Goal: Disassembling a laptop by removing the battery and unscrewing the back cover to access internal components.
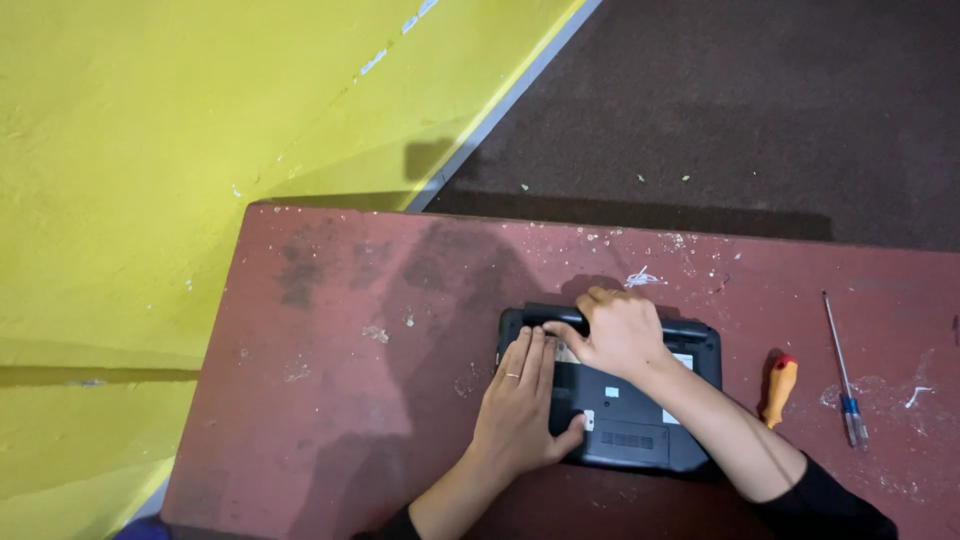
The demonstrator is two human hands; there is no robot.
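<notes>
Both hands forward, pressed down side by side.

The left hand [520, 405] lies flat, palm down, fingers straight and close together pointing away from the body, thumb spread out to the right; a ring sits on one finger. The right hand [618, 332] reaches further ahead, fingers curled down over an edge, knuckles raised. The right forearm runs back diagonally to a dark sleeve; the left forearm is bare to its lower edge.

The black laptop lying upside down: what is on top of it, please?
Both hands rest on the black laptop: the left hand lies flat on its left part, the right hand grips its far edge. Small white labels show between them; what lies beneath the palms is covered.
</notes>
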